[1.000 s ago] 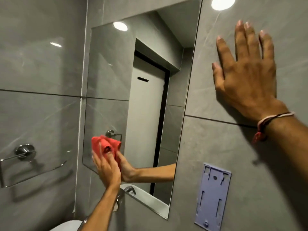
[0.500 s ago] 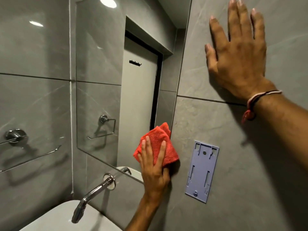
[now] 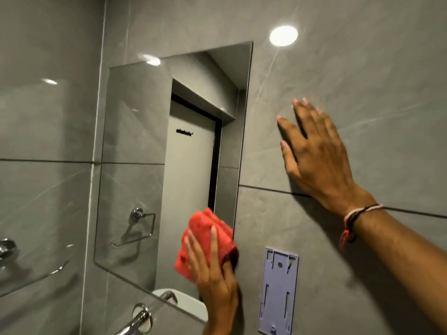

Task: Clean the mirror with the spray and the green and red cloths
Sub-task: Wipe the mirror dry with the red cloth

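Observation:
A frameless rectangular mirror point(image 3: 135, 151) is fixed to the grey tiled wall and reflects a white door. My left hand point(image 3: 214, 274) presses a crumpled red cloth point(image 3: 205, 235) flat against the mirror's lower right corner, at its right edge. My right hand point(image 3: 314, 158) rests flat on the wall tile to the right of the mirror, fingers spread, holding nothing. A red and white thread band circles that wrist. No spray bottle or green cloth is in view.
A lilac plastic wall bracket point(image 3: 278, 291) is mounted right of the cloth. A chrome tap point(image 3: 140, 317) juts out below the mirror. A chrome towel rail point(image 3: 7, 247) sits on the left wall. A ceiling light glares on the tile point(image 3: 283, 36).
My left hand swept the red cloth from the mirror's lower left across to its lower right corner. My right hand stayed flat on the wall while the view shifted.

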Motion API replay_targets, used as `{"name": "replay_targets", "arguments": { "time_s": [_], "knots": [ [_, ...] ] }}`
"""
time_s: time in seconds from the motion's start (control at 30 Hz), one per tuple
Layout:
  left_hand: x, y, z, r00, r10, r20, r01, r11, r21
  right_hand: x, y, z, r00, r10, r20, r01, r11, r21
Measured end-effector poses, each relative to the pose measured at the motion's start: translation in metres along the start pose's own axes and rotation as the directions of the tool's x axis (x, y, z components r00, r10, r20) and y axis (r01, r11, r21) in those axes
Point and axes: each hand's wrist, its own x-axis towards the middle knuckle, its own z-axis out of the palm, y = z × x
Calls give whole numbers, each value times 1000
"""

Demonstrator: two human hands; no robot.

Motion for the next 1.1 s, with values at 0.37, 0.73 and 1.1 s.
{"name": "replay_targets", "arguments": {
  "time_s": [0.37, 0.73, 1.1],
  "knots": [
    [312, 170, 41, 916, 402, 8, -384, 882, -274, 33, 30, -57, 857, 512, 55, -383, 565, 731],
    [218, 156, 8, 758, 651, -31, -605, 685, -407, 49, 2, -71, 757, 378, 533, -601, 80, 796],
    [71, 179, -48, 451, 18, 892, 839, 334, -430, -137, 40, -126, 626, 426, 653, -636, -206, 744]
  ]
}}
